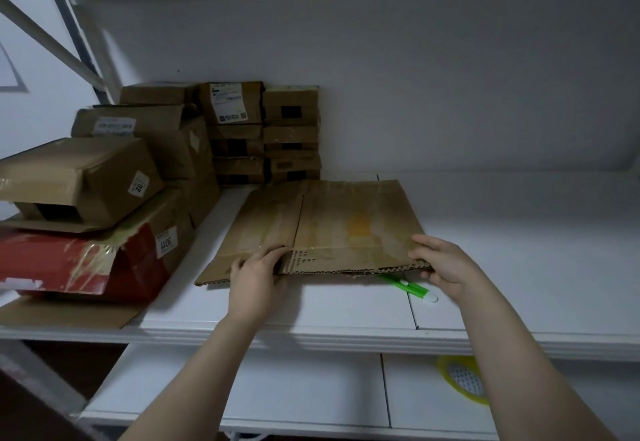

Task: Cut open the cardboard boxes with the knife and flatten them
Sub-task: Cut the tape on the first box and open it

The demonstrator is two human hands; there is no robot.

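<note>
A flattened brown corrugated cardboard box lies centre frame. A green plastic knife pokes from under its lower-right edge. Brown cardboard boxes are stacked at left.

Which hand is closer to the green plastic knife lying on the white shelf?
Right. The right hand is just beside the green knife; the left hand grips the flattened brown cardboard farther left.

Both bare forearms reach forward and up, side by side and well apart. The left hand curls its fingers over the near edge of the cardboard. The right hand pinches its near right corner, fingers on top.
</note>
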